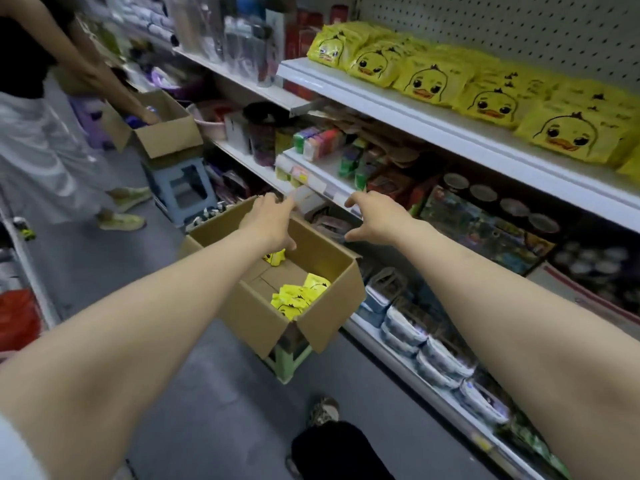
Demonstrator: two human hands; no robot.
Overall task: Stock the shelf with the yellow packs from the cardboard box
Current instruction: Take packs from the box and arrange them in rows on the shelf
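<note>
Fingers (358, 199) on both my hands are loose and spread, holding nothing. My left hand (268, 221) hangs over the far end of the cardboard box (256, 317) and my right hand (375, 216) is just past its right rim, near the edge of a lower shelf. I judge I am reaching in for another load.

Only a few yellow duck packs (299, 296) are left inside. Most are heaped at the near end, one lies alone (275, 258) further in, and bare cardboard shows between them, so the job looks close to done.

The box sits on a small green stool (294, 358) with its flaps open, close against the shelving. That raises it and keeps the lift to the shelf short.

Up on the top shelf (415, 112) the stocked duck packs (429, 81) lie overlapping in a row, faces outward.

Further down the aisle another person bends over a second cardboard box (166, 133) set on a blue stool (183, 188).
</note>
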